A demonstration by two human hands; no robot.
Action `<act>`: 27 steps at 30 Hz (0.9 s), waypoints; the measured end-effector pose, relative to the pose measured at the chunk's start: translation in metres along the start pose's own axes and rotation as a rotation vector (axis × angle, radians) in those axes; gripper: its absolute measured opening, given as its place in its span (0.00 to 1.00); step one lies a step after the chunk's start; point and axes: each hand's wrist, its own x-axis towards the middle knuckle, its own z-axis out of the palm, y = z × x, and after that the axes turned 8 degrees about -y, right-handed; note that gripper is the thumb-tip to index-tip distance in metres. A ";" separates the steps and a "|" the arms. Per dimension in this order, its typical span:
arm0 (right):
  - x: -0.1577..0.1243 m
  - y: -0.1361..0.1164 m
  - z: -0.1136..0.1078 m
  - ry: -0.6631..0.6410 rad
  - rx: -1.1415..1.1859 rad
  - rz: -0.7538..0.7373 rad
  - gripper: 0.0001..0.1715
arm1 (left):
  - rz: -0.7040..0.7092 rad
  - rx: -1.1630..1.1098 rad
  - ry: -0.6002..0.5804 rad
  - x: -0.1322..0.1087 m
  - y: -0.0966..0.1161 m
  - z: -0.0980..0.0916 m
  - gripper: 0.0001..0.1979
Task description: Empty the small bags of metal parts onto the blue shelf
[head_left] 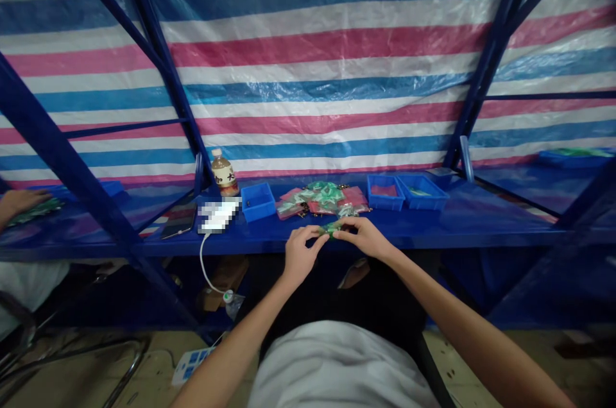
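Between my two hands, at the front edge of the blue table, is a small green packet (pixel 330 228). My left hand (pixel 304 250) pinches its left end with thumb and forefinger. The right end sits between the thumb and fingers of my right hand (pixel 364 237). Just beyond my fingers lies a pile of small red and green packets (pixel 323 198), with little dark and brass-coloured bits poking out around it. The fine detail of the held packet is too small to make out.
Left of the pile stand a blue bin (pixel 258 202), a drink bottle (pixel 224 174) and a blurred-out device with a white cable (pixel 205 260). Two blue bins (pixel 385 194) are at the right. Blue metal posts (pixel 161 61) frame the table. Another person's hand (pixel 22 201) shows far left.
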 end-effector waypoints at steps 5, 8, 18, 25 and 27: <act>0.002 -0.003 -0.027 0.246 0.165 -0.001 0.19 | 0.123 0.107 0.003 -0.002 -0.006 -0.002 0.08; -0.005 -0.005 -0.070 0.551 0.025 -0.051 0.22 | 0.220 0.207 -0.042 -0.005 -0.013 -0.001 0.10; -0.048 0.054 -0.157 0.796 -0.857 0.417 0.21 | 0.291 0.324 -0.067 -0.009 -0.019 0.002 0.11; -0.031 0.054 -0.127 0.925 -1.015 0.233 0.22 | 0.313 0.377 -0.088 -0.012 -0.022 0.001 0.13; -0.025 0.042 -0.114 0.873 -1.020 0.153 0.21 | 0.315 0.388 -0.100 -0.013 -0.022 0.001 0.14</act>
